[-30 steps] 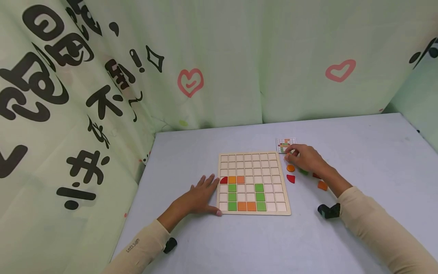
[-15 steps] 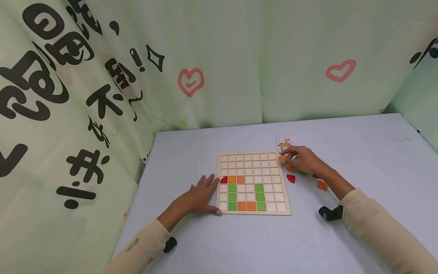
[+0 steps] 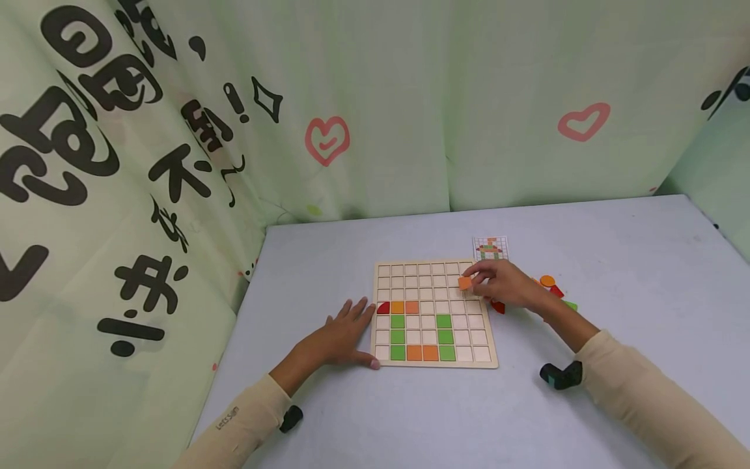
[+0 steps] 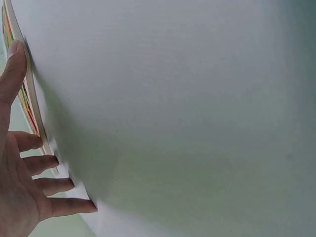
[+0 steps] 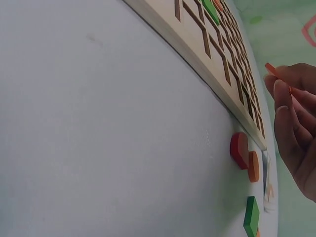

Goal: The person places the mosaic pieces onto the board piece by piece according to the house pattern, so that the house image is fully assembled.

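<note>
A pale wooden board (image 3: pixel 433 366) with a square grid lies on the table, some of its cells filled by green, orange, yellow-orange and red pieces. Over its upper right cells, my right hand (image 3: pixel 508 284) pinches an orange square tile (image 3: pixel 465 283) between thumb and fingers. The right wrist view shows that tile (image 5: pixel 270 69) edge-on at the fingertips, raised off the board. My left hand (image 3: pixel 342 340) rests along the board's left edge with fingers spread. In the left wrist view its thumb (image 4: pixel 15 61) lies against the board's side.
Right of the board lie a red quarter-round piece (image 3: pixel 499 307), an orange disc (image 3: pixel 547 281), a red piece (image 3: pixel 556 292) and a green piece (image 3: pixel 571 305), partly behind the right arm. A printed pattern card (image 3: pixel 491 246) sits beyond the board's far right corner. Curtains stand behind the table.
My right hand has carried the orange tile leftward and nearer, from beside the card to over the board's upper right. Loose pieces under the forearm now show. My left hand stays put.
</note>
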`<act>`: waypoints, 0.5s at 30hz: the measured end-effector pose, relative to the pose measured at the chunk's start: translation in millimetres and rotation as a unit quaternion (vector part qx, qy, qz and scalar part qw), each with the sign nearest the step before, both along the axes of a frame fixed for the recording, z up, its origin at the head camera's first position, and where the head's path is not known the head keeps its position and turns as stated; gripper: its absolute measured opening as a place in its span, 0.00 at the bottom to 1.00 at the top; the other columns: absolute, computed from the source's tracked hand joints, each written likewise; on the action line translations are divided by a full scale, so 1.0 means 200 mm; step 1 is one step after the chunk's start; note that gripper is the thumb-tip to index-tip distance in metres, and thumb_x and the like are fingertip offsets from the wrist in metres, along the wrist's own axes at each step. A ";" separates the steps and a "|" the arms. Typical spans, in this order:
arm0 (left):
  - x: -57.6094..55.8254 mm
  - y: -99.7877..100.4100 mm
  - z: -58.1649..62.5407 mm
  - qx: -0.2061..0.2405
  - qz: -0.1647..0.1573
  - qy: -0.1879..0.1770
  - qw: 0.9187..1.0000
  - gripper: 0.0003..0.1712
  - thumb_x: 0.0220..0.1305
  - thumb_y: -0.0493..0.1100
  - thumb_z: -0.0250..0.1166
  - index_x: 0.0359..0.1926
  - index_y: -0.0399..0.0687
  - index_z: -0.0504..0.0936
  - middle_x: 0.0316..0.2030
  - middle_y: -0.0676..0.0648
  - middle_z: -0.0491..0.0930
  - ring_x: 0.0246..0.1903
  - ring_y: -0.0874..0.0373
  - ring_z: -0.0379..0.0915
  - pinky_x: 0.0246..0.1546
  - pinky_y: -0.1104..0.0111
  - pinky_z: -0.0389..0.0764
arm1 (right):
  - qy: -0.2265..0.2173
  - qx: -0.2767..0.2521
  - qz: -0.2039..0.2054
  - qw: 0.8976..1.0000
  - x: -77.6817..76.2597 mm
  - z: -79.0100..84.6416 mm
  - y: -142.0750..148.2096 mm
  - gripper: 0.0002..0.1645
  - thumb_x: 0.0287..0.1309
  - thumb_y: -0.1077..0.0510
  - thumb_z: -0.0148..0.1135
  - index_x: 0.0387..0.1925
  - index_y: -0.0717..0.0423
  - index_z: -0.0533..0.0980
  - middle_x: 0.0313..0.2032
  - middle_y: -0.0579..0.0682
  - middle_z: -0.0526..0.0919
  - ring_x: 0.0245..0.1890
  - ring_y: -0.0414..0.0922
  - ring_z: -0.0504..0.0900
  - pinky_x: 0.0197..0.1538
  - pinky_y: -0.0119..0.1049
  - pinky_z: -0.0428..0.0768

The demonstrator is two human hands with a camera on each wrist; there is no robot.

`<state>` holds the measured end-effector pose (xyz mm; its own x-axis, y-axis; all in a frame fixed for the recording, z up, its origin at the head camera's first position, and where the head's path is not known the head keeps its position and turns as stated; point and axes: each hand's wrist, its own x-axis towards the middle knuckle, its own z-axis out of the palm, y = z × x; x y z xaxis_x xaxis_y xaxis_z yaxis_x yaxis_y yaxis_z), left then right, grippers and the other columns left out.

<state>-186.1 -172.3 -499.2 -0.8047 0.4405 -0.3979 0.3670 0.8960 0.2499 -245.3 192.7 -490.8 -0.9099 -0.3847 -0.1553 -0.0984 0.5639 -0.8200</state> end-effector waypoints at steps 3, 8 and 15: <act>0.00 0.00 0.00 -0.001 -0.001 -0.001 1.000 0.68 0.47 0.72 0.73 0.80 0.52 0.49 0.80 0.44 0.46 0.78 0.37 0.40 0.65 0.32 0.60 | 0.005 -0.001 0.002 1.000 0.01 -0.01 -0.04 0.18 0.60 0.62 0.67 0.52 0.62 0.79 0.35 0.53 0.84 0.28 0.46 0.80 0.29 0.33 0.78; 0.00 0.00 0.00 -0.004 -0.001 0.000 1.000 0.68 0.48 0.73 0.73 0.80 0.52 0.49 0.80 0.44 0.46 0.78 0.37 0.40 0.65 0.32 0.60 | -0.002 -0.007 0.007 1.000 0.04 -0.03 -0.10 0.17 0.58 0.63 0.68 0.49 0.62 0.80 0.32 0.51 0.83 0.24 0.44 0.77 0.27 0.32 0.76; 0.00 0.00 0.00 -0.005 0.003 0.000 1.000 0.68 0.48 0.72 0.73 0.80 0.52 0.49 0.80 0.44 0.46 0.78 0.37 0.40 0.65 0.32 0.60 | 0.001 -0.020 0.029 0.999 0.07 -0.06 -0.18 0.18 0.58 0.62 0.70 0.49 0.63 0.80 0.31 0.51 0.84 0.26 0.41 0.77 0.30 0.30 0.77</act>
